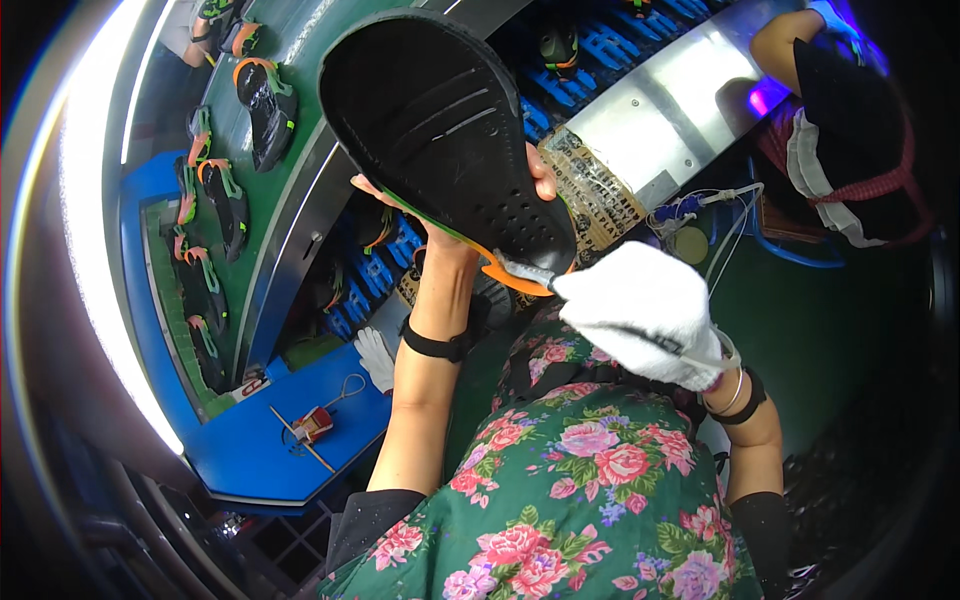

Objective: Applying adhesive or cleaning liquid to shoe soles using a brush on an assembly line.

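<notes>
The long green conveyor belt [300, 60] is curving away up and to the left of the raised shoe, carrying a row of black shoes with orange and green trim [262, 105]. Below and left of the shoe a blue worktable [250, 450] is lying, with a spare white glove [375, 358] at its edge.

The black rubber-soled shoe with an orange and green rim [445, 130] is being held sole-up, above the person's lap. The left hand [440, 235] is gripping it from underneath, fingers curled around its edges, thumb showing at the right side. The right hand [645, 315], in a white knitted glove, is clenched around a thin brush handle; the brush with pale bristles [515, 268] is touching the orange rim at the shoe's lower end.

Judging from this, the bristles could be straying off the rim onto the black sole, since the shoe is being steadied by one hand alone and may be tilting. The bare left thumb, sitting near the rim, could be getting smeared.
</notes>
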`<state>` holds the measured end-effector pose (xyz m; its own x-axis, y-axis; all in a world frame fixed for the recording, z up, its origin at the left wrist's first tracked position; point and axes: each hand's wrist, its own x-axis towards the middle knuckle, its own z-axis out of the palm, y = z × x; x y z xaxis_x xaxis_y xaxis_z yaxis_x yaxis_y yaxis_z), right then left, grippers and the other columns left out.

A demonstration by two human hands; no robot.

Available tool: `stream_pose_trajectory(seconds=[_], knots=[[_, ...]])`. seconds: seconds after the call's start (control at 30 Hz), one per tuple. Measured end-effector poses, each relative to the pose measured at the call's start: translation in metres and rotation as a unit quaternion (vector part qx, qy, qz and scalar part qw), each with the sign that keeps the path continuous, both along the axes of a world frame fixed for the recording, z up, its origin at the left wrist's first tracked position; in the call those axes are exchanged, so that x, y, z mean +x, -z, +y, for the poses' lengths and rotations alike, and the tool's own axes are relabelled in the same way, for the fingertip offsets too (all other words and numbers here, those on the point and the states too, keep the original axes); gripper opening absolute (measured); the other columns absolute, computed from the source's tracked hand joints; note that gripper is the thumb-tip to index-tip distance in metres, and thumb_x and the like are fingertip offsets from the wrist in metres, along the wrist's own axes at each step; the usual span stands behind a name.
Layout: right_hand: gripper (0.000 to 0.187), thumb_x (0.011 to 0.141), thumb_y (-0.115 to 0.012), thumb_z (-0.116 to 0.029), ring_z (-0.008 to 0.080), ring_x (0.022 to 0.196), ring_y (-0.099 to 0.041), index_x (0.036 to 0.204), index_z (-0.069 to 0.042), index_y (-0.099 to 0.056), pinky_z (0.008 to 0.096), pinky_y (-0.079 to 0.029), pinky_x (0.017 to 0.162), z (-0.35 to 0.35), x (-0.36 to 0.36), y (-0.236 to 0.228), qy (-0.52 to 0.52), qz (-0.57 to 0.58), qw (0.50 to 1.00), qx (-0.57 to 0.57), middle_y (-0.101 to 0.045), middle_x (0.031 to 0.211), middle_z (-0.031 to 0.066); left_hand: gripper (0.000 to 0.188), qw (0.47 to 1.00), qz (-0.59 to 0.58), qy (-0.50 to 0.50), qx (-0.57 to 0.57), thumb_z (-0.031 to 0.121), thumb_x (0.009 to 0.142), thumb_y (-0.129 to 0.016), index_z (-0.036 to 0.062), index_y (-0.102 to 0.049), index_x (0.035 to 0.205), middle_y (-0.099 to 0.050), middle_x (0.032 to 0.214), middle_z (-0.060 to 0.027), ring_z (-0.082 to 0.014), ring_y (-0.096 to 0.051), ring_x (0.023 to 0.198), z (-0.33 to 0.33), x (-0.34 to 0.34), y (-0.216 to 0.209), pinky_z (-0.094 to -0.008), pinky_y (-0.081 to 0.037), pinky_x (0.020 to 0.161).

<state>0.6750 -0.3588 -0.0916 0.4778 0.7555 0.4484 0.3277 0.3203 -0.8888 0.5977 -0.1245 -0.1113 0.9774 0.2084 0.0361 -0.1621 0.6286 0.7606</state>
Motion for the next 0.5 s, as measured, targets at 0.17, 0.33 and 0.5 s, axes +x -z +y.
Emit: stream_pose_trajectory(seconds=[0.17, 0.33, 0.5], knots=[[0.028, 0.077, -0.082, -0.002, 0.0268, 0.084, -0.073, 0.105, -0.006, -0.079, 0.0366, -0.059, 0.073, -0.002, -0.001, -0.003, -0.013, -0.015, 1.0, -0.017, -0.078, 0.103, 0.0093, 0.088, 1.0, -0.007, -0.011, -0.024, 0.081, 0.085, -0.059, -0.0041, -0.06, 0.107, -0.066, 0.095, -0.0172, -0.0262, -0.062, 0.083, 0.002, 0.002, 0.003, -0.0382, -0.049, 0.077], [0.033, 0.079, -0.078, 0.0, 0.0276, 0.093, -0.074, 0.11, -0.009, -0.08, 0.0373, -0.06, 0.079, -0.001, -0.01, -0.006, -0.006, -0.089, 0.996, 0.009, -0.078, 0.11, 0.0096, 0.143, 0.996, -0.003, -0.038, -0.086, 0.112, 0.058, -0.015, -0.0016, -0.051, 0.137, -0.068, 0.103, -0.0262, -0.0348, -0.07, 0.087, 0.003, 0.003, 0.011, -0.0477, -0.059, 0.078], [0.036, 0.079, -0.081, -0.001, 0.0258, 0.096, -0.074, 0.114, -0.011, -0.079, 0.0369, -0.06, 0.08, 0.0, -0.008, -0.004, -0.008, -0.069, 0.997, 0.029, -0.078, 0.113, 0.0084, 0.142, 0.989, 0.046, -0.053, -0.127, 0.111, 0.06, -0.014, -0.0011, -0.052, 0.138, -0.068, 0.105, -0.0256, -0.0359, -0.071, 0.091, 0.003, -0.005, 0.017, -0.0482, -0.06, 0.082]])
